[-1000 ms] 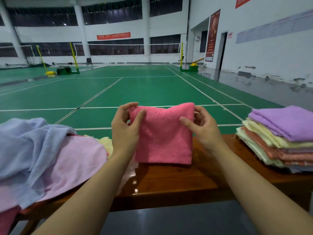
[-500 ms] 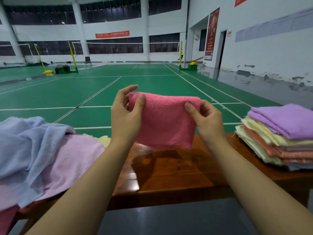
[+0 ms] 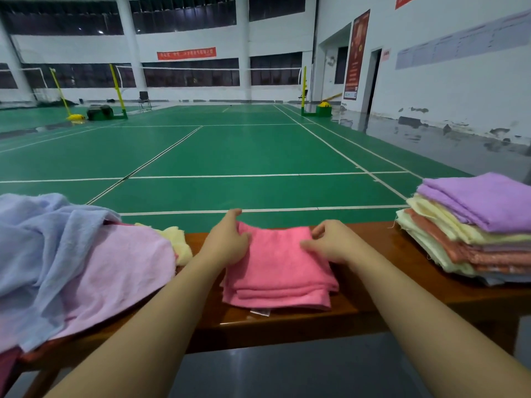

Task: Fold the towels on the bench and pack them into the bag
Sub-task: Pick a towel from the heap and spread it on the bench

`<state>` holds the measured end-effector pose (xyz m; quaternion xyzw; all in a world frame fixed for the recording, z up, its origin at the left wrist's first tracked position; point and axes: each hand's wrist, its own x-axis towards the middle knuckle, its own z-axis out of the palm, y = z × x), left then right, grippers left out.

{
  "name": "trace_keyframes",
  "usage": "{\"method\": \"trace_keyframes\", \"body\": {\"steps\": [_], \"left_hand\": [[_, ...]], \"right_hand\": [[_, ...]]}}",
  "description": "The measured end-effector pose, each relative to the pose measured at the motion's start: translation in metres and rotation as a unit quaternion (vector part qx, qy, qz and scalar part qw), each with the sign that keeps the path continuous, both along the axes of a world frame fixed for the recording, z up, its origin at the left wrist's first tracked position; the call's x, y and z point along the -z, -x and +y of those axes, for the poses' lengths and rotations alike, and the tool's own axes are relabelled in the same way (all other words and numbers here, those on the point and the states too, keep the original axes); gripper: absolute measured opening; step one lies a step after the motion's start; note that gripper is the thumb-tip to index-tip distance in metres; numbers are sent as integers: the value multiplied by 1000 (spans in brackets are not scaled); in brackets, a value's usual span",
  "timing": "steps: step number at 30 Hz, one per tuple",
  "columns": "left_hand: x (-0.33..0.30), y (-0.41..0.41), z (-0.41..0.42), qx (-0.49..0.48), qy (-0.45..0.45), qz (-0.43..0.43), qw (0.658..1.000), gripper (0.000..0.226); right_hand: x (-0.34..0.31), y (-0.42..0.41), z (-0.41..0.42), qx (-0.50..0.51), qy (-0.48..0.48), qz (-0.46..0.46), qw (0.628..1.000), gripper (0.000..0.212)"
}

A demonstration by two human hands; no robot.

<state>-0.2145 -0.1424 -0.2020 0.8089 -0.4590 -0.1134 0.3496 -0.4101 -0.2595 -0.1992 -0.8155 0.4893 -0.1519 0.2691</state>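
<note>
Pink towel lies folded on the bench, centre, layered edges facing the near side, a small label poking out underneath. Left hand sits at the towel's far-left corner, fingers curled over the edge, thumb on top, gripping it lightly. Right hand rests on the far-right corner, fingers bent and pinching the fold; how firm the pinch is, cannot tell. Folded stack stands at the right end, purple on top, well apart from the pink towel. Loose heap of blue, pale pink and cream towels covers the left end, its edge just beside the left forearm. No bag in view. Risks, as judged from here: the layers at the near edge are uneven, so lifting by the far corners alone could let the lower folds slide out and the towel fall open. Bench top looks glossy, and a push rather than a lift may skid the towel toward the near edge. The stack leans a little and its lower towels jut out, so a careless drop on top could tip it. The left arm drawing back may drag the heap off the bench.
</note>
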Motion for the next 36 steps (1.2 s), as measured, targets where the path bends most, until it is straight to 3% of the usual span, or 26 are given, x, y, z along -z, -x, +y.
{"method": "trace_keyframes", "body": {"steps": [2, 4, 6, 8, 9, 11, 13, 14, 21, 26, 29, 32, 36], "left_hand": [[5, -5, 5, -24, -74, -72, 994, 63], [-6, -5, 11, -97, -122, -207, 966, 57], [-22, 6, 14, -116, -99, -284, 946, 47], [-35, 28, 17, -19, -73, -241, 968, 36], [-38, 40, 19, 56, -110, -203, 971, 34], [-37, 61, 23, 186, -231, -102, 949, 38], [-32, 69, 28, 238, -315, -22, 919, 39], [-30, 68, 28, 242, -327, -25, 913, 40], [-30, 35, 27, 143, -315, -253, 904, 43], [-15, 11, 25, 9, -249, -231, 941, 44], [0, 8, 20, -83, -201, -188, 958, 68], [10, 16, 11, -96, -202, -173, 959, 83], [20, 29, -5, -64, -185, -154, 968, 75]], "right_hand": [[4, 3, -3, 24, 65, 102, 992, 37], [-1, 4, 0, 33, 113, 60, 991, 40], [-5, 3, 4, -43, 161, -13, 986, 28], [-4, -1, 12, -136, 168, -35, 976, 20], [-1, -4, 14, -173, 144, -30, 974, 22], [6, -8, 18, -216, 80, 10, 973, 32], [13, -12, 19, -217, 89, 55, 971, 46], [13, -14, 19, -208, 109, 83, 969, 51], [-23, -8, 20, -132, 138, 293, 937, 42], [-38, 1, 14, -93, -3, 218, 972, 38], [-29, 5, 4, 28, 84, 193, 977, 35], [-15, -1, 1, 49, 58, 207, 975, 34], [-4, -11, -3, 34, 15, 126, 991, 35]]}}
